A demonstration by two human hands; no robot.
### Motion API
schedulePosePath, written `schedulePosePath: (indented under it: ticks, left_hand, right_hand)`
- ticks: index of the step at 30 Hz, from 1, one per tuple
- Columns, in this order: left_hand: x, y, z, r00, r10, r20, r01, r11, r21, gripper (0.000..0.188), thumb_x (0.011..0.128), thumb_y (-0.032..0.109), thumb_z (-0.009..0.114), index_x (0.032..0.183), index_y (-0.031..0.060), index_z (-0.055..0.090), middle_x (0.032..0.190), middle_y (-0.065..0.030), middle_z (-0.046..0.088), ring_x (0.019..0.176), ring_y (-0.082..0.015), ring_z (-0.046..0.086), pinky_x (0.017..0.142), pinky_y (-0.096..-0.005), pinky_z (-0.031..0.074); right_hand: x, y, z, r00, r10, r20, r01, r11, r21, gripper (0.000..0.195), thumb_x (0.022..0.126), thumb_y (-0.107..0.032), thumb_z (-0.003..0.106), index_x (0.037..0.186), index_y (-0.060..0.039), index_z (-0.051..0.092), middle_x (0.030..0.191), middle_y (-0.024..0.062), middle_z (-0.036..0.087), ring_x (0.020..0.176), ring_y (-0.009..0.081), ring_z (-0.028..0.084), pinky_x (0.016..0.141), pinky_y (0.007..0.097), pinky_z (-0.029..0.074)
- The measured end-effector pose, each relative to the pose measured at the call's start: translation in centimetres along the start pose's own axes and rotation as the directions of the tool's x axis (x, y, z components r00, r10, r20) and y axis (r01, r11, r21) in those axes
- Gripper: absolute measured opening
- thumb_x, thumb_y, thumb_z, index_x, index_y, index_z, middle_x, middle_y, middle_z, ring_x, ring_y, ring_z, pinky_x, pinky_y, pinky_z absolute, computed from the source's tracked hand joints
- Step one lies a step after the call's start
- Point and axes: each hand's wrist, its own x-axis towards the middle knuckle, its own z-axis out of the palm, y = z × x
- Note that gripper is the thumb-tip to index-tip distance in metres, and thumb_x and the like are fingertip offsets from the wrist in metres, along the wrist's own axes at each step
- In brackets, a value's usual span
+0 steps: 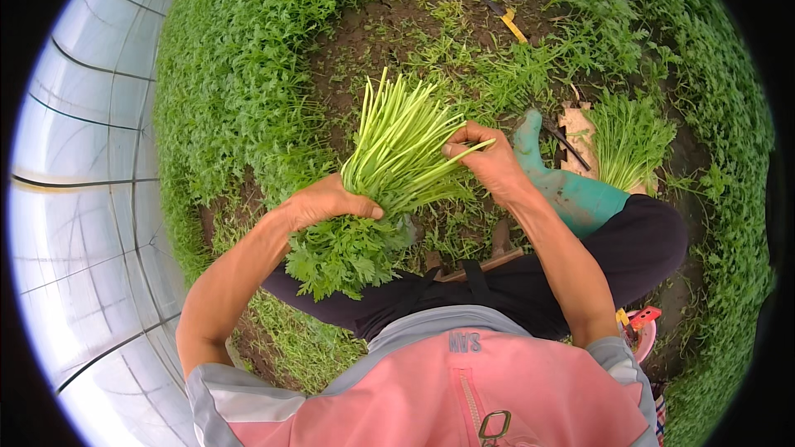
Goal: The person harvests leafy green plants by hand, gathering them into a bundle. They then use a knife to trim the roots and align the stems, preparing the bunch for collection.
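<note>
A thick bunch of leafy greens, which look like chrysanthemum greens, is held in front of my lap. My left hand wraps around it near the leaves, thumb across the top. The pale cut stems fan upward and to the right, while the leaves hang below the grip over my thigh. With thumb and fingers, my right hand pinches one or a few stems at the right side of the bunch. Those stems lean out from the others, and the fingertips partly cover them.
Beyond my green rubber boot, another pile of greens lies on a tan foam mat, near a dark blade-like tool. A yellow-handled knife rests on the soil. Right of me stands a pink container. Plastic greenhouse sheeting rises at left.
</note>
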Motion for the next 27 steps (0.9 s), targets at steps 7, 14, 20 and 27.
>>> schedulePosePath:
  ticks: [7, 14, 20, 27]
  left_hand:
    - [0.2, -1.9, -0.7, 0.995, -0.099, -0.003, 0.099, 0.994, 0.051, 0.097, 0.063, 0.036, 0.082, 0.142, 0.0029, 0.035, 0.131, -0.015, 0.053, 0.121, -0.0264, 0.049, 0.107, -0.0368, 0.034]
    - [-1.8, -3.6, -1.1, 0.995, -0.095, 0.043, 0.096, 0.995, -0.008, 0.099, 0.064, 0.035, 0.081, 0.144, 0.003, 0.032, 0.135, -0.0158, 0.05, 0.124, -0.027, 0.046, 0.107, -0.0376, 0.033]
    - [-1.2, -3.4, -0.1, 0.998, -0.034, 0.061, 0.034, 0.999, 0.001, 0.09, 0.066, 0.025, 0.081, 0.142, 0.0032, 0.037, 0.133, -0.0154, 0.052, 0.121, -0.0241, 0.048, 0.106, -0.0351, 0.034]
    - [-0.8, -2.1, 1.2, 0.998, -0.065, 0.008, 0.065, 0.997, 0.03, 0.062, 0.066, 0.011, 0.077, 0.123, 0.0006, 0.055, 0.109, -0.0098, 0.065, 0.1, -0.0181, 0.058, 0.095, -0.0329, 0.043]
  right_hand:
    - [0.1, 0.0, -0.5, 0.996, 0.076, -0.045, -0.071, 0.99, 0.119, 0.009, 0.083, -0.014, 0.069, 0.082, -0.0059, 0.064, 0.076, -0.0017, 0.057, 0.071, 0.0089, 0.048, 0.068, 0.0289, 0.039]
    - [3.0, 1.9, -6.2, 0.934, 0.115, -0.338, -0.011, 0.956, 0.293, 0.012, 0.084, -0.019, 0.068, 0.084, -0.0084, 0.062, 0.078, -0.001, 0.06, 0.071, 0.0097, 0.052, 0.071, 0.0277, 0.041]
    - [5.7, 3.5, -12.2, 0.734, -0.133, -0.666, -0.042, 0.97, -0.24, 0.04, 0.09, -0.02, 0.06, 0.126, -0.0065, 0.051, 0.116, 0.0064, 0.054, 0.11, 0.0197, 0.051, 0.097, 0.0393, 0.039]
    - [1.3, -5.0, 2.3, 0.747, -0.613, 0.257, 0.587, 0.427, -0.688, 0.011, 0.081, -0.019, 0.071, 0.084, -0.0084, 0.073, 0.099, 0.0044, 0.061, 0.106, 0.0234, 0.05, 0.097, 0.042, 0.033]
